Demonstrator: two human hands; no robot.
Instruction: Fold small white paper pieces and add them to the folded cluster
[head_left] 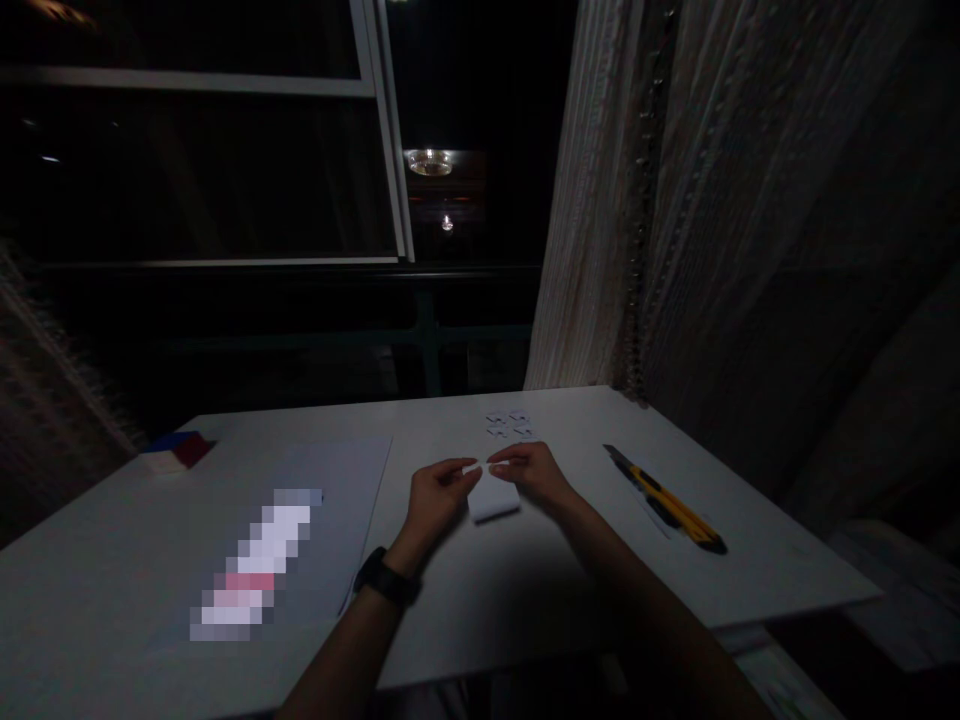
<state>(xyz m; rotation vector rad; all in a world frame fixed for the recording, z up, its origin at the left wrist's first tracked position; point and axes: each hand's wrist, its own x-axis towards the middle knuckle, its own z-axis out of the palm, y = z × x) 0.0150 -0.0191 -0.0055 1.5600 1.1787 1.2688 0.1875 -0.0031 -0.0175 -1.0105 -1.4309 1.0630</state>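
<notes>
Between my two hands is a small white piece of paper (493, 497), its near edge looking curved or folded over a dark shadow. My left hand (439, 492), with a dark watch on the wrist, pinches the paper's far left edge between thumb and fingers. On the far right edge, my right hand (534, 472) pinches it in the same way, the fingertips of both hands close together. Just beyond the hands lie several small dark-marked pieces (510, 425), too dim to make out clearly.
A yellow and black utility knife (671, 505) lies right of my hands on the white table (600, 610). At left is a large pale sheet (341, 470) with a blurred-out item (259, 560) on it. A coloured cube (176, 452) sits far left. Curtains (585, 200) hang behind.
</notes>
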